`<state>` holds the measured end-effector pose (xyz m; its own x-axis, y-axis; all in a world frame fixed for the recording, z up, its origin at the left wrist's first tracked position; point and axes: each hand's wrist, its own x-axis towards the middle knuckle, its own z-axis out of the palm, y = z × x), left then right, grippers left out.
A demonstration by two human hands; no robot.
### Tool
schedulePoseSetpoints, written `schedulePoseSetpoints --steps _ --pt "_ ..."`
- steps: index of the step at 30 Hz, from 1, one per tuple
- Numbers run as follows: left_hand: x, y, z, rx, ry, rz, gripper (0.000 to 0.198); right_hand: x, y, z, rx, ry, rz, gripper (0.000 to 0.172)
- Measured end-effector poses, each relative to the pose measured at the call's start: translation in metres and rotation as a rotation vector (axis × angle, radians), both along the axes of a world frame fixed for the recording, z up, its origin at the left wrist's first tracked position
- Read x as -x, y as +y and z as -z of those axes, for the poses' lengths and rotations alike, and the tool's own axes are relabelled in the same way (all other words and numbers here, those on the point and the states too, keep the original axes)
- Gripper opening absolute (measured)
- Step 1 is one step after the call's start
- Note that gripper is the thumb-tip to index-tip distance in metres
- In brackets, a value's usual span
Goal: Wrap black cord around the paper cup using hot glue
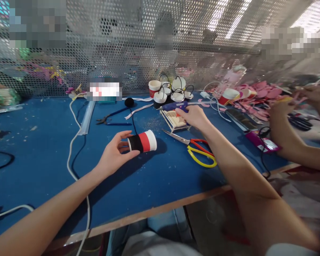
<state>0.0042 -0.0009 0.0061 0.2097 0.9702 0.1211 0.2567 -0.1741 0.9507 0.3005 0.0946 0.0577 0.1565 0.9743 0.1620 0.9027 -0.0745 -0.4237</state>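
My left hand (117, 149) grips a small paper cup (146, 141) lying on its side, its wall banded in black, red and white. The white end of the cup points right. Around the handle of a dark blue glue gun (173, 106) my right hand (196, 115) is closed, with the nozzle toward the left. Beneath the glue gun is a small wooden stick rack (176, 121). Scissors with red and yellow handles (200, 151) lie below my right hand, blades toward the upper left. Pliers (106, 119) and a black cord coil (129, 102) lie beyond my left hand.
Several small cups with black wire handles (178, 94) stand at the back by the perforated metal screen (109, 53). A white cable (72, 153) crosses the left side. Pink pieces (261, 92), a phone (240, 119) and a co-worker's arms (285, 131) are at right.
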Motion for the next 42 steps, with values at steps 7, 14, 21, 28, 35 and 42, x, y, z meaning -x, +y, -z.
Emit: schedulePoseSetpoints --steps 7,14,21,28,35,42 --pt "-0.002 -0.003 0.001 -0.118 0.07 0.029 0.063 0.008 -0.008 0.004 -0.041 -0.315 0.123 0.041" --pt "-0.002 -0.011 0.003 -0.485 0.372 0.146 0.055 0.064 -0.048 -0.001 0.107 0.22 -0.566 0.052" --pt "-0.001 -0.012 0.003 -0.688 0.505 0.277 0.051 0.099 -0.048 0.015 0.643 0.677 -0.761 0.05" --pt "-0.001 -0.01 0.004 -0.734 0.502 0.309 0.049 0.1 -0.054 0.029 0.644 1.185 -0.599 0.007" --pt "-0.002 -0.015 -0.003 -0.665 0.438 0.268 0.052 0.098 -0.056 0.021 0.434 1.073 -0.625 0.013" --pt "-0.005 -0.014 0.0 -0.342 0.237 0.25 0.055 0.082 -0.06 0.01 0.163 0.872 -0.642 0.021"
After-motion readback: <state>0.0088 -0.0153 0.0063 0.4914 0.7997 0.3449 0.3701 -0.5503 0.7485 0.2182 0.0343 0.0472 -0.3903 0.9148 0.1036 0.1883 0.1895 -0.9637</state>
